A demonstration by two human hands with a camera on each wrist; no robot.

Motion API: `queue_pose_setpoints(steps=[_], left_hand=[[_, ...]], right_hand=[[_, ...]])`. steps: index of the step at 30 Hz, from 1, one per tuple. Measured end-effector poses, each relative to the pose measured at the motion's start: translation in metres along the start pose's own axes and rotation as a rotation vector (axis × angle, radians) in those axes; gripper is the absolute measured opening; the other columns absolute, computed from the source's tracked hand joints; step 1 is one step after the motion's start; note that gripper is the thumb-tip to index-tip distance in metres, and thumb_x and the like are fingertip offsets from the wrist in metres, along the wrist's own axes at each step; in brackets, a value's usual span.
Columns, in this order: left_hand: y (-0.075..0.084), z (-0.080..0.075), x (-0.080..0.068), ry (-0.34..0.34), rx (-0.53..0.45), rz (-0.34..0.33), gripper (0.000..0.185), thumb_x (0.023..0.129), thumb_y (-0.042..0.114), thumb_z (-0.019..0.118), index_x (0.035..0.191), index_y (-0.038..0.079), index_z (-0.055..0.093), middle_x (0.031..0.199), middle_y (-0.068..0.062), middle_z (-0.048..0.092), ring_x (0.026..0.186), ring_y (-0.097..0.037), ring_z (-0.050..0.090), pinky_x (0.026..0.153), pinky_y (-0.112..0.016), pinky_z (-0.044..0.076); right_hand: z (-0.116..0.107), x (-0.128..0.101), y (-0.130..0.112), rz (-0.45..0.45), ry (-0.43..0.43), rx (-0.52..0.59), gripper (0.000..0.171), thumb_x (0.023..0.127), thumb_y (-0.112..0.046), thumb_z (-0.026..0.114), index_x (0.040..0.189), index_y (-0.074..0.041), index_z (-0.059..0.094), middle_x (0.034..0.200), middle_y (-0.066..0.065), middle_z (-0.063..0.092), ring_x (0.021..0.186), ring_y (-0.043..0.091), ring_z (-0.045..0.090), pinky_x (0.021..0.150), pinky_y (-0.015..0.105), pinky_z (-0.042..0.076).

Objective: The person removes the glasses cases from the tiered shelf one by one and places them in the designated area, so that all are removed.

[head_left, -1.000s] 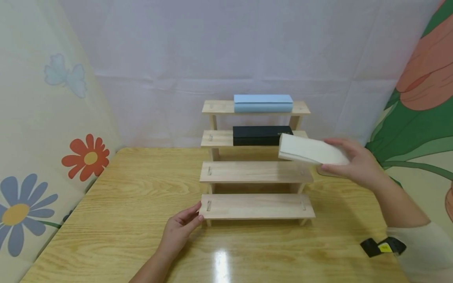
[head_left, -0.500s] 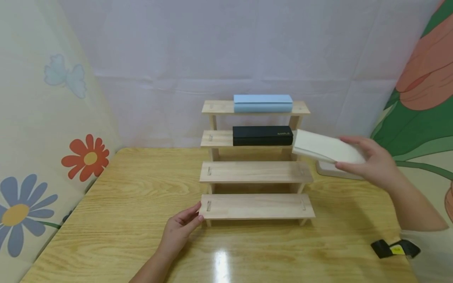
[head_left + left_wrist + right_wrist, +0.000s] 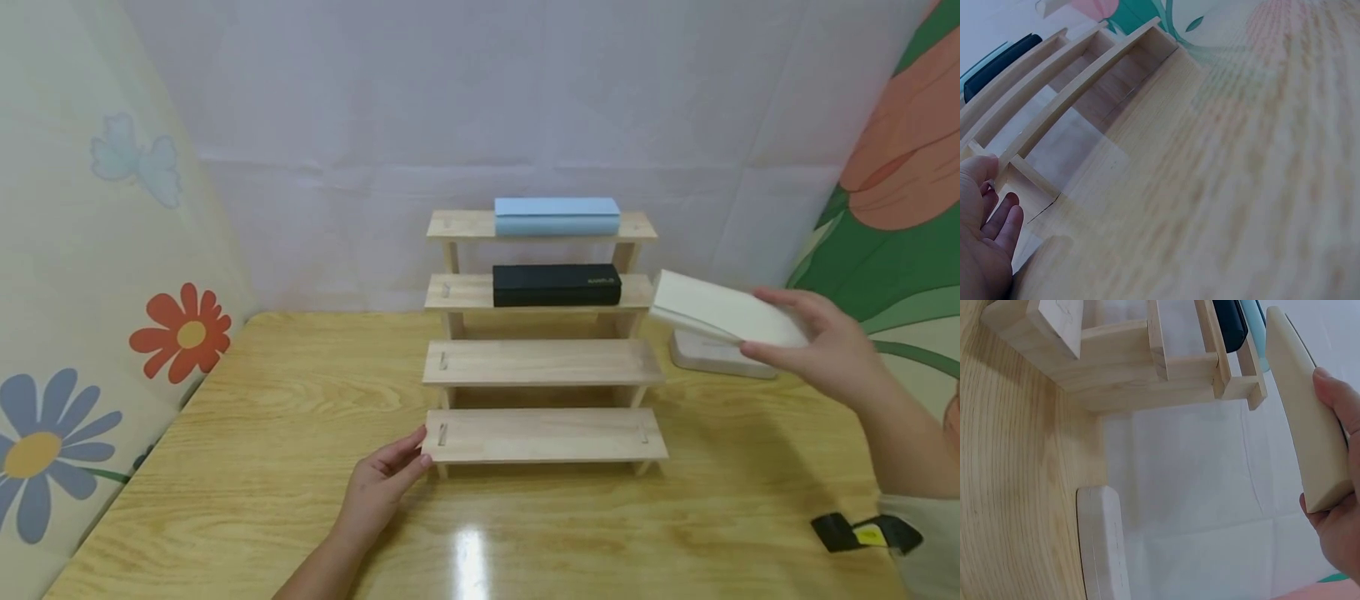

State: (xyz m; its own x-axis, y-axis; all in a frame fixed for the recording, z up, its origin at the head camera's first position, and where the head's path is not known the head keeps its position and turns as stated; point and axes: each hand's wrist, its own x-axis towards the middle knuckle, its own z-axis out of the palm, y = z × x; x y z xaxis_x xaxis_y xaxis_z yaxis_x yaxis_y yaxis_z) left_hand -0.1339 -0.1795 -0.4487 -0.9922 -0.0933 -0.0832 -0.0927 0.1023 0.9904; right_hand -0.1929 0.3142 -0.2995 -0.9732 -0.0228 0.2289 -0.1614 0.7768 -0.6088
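Observation:
My right hand [image 3: 832, 346] grips the right end of a white glasses case [image 3: 723, 312], holding it in the air right of a four-step wooden display stand [image 3: 543, 436]. In the right wrist view this glasses case [image 3: 1307, 419] is tilted, thumb on one side and fingers beneath. My left hand [image 3: 382, 487] holds the left end of the stand's lowest step; in the left wrist view the thumb lies at the board's corner and some fingers [image 3: 1007, 225] are curled below. A black glasses case [image 3: 557, 286] lies on the second step from the top, a light blue glasses case [image 3: 557, 217] on the top one.
Another white case [image 3: 720, 354] lies on the wood-grain table [image 3: 300, 400], behind and right of the stand. A white cloth backdrop [image 3: 480, 100] hangs behind. Flower-patterned panels [image 3: 67, 250] flank the table on both sides.
My right hand has moved right with the white glasses case, away from the black one, uncovering the case on the table. The left hand stays at the stand.

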Motion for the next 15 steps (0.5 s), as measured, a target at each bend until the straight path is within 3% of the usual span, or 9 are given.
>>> queue_pose_setpoints(steps=[3, 6, 15], left_hand=[[0.001, 0.0, 0.0, 0.003, 0.004, 0.001, 0.041, 0.086, 0.005, 0.072, 0.126, 0.0, 0.062, 0.129, -0.001, 0.063, 0.099, 0.004, 0.065, 0.087, -0.015, 0.055], [0.001, 0.0, 0.0, 0.004, -0.001, 0.008, 0.041, 0.086, 0.004, 0.072, 0.125, -0.001, 0.062, 0.128, 0.0, 0.064, 0.098, 0.003, 0.065, 0.087, -0.016, 0.055], [0.0, 0.0, 0.0, -0.005, -0.014, 0.006, 0.042, 0.086, 0.005, 0.072, 0.126, -0.001, 0.061, 0.121, 0.011, 0.068, 0.098, 0.002, 0.065, 0.087, -0.016, 0.055]], right_hand=[[-0.002, -0.002, 0.004, 0.031, -0.002, -0.012, 0.078, 0.085, -0.031, 0.077, 0.15, -0.009, 0.039, 0.151, 0.028, 0.034, 0.127, 0.046, 0.034, 0.085, 0.051, 0.041], [-0.002, -0.003, 0.007, 0.069, -0.002, -0.02, 0.081, 0.087, -0.033, 0.075, 0.151, -0.007, 0.034, 0.154, 0.031, 0.028, 0.13, 0.054, 0.031, 0.087, 0.068, 0.038], [0.0, -0.009, 0.024, 0.13, 0.016, -0.024, 0.083, 0.088, -0.037, 0.072, 0.152, -0.004, 0.031, 0.152, 0.035, 0.026, 0.124, 0.053, 0.034, 0.082, 0.064, 0.043]])
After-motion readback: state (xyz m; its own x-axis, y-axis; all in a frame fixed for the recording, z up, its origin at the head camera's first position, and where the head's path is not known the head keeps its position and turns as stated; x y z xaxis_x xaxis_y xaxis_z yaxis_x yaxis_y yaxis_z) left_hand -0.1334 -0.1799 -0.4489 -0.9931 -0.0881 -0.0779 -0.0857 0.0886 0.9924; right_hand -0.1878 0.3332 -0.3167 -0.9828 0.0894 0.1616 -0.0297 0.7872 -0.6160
